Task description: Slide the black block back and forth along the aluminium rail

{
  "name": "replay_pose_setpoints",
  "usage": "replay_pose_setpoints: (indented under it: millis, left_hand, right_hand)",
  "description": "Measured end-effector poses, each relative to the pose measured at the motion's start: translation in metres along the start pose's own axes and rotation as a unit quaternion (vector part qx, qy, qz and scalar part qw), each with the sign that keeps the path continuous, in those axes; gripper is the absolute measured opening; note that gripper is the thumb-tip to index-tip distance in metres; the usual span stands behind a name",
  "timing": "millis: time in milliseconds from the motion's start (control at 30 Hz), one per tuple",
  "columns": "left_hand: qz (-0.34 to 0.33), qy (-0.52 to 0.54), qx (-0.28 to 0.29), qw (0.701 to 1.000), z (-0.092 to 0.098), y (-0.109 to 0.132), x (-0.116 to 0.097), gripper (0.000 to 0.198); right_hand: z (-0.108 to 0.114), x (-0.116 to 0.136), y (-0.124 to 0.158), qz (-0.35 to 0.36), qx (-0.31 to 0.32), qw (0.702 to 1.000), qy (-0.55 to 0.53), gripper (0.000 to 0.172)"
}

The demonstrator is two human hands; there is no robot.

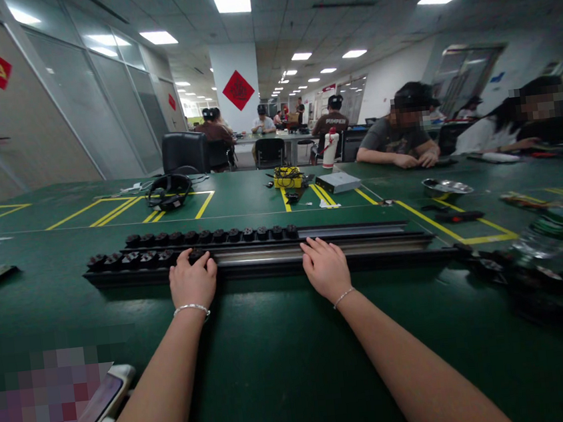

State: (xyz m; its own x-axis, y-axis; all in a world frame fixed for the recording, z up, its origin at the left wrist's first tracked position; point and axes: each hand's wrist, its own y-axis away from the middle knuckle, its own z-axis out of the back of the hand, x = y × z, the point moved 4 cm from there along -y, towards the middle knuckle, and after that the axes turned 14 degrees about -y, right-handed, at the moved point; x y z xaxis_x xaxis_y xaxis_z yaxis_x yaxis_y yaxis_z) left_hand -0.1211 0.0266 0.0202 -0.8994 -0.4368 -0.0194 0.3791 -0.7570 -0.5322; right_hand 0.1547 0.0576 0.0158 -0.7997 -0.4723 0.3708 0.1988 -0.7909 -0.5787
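Two long black metal rails (261, 257) lie side by side across the green table. Small black socket-like modules (148, 257) sit in a row at the left end of the front rail; a longer row of similar modules (234, 235) lines the rear rail. My left hand (193, 281) has its thumb and fingers around a black module (197, 254) at the right end of the front row. My right hand (326, 267) rests with outstretched fingers on the front rail, farther right, holding nothing.
More black modules (535, 278) lie in a pile at right, beside a plastic bottle (550, 230). A metal bowl (447, 187), a grey box (339, 182), a yellow object with wires (288, 177) and a headset (169, 192) stand beyond the rails. A phone (89, 419) lies at lower left. Other people sit across the table.
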Motion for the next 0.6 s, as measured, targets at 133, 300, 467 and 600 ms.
replay_pose_setpoints:
  millis: [133, 300, 467, 600]
  left_hand:
    - [0.000, -0.001, -0.005, 1.000, -0.0006, -0.0001, 0.0003, 0.035]
    - [0.000, -0.002, -0.007, 1.000, -0.0005, -0.0001, 0.0001, 0.035]
    - [0.002, 0.002, -0.008, 1.000, 0.0001, 0.0003, 0.0005, 0.035]
    - [-0.005, 0.004, -0.005, 1.000, -0.0004, 0.0004, 0.0001, 0.035]
  right_hand:
    - [0.0009, 0.0004, -0.0001, 0.002, -0.001, 1.000, 0.001, 0.036]
    - [0.0001, -0.0007, 0.0004, -0.003, -0.001, 1.000, -0.001, 0.036]
    - [-0.0012, -0.0016, 0.0004, -0.003, 0.001, 1.000, 0.000, 0.037]
    - [-0.0008, -0.0011, 0.0003, 0.000, 0.001, 1.000, 0.002, 0.037]
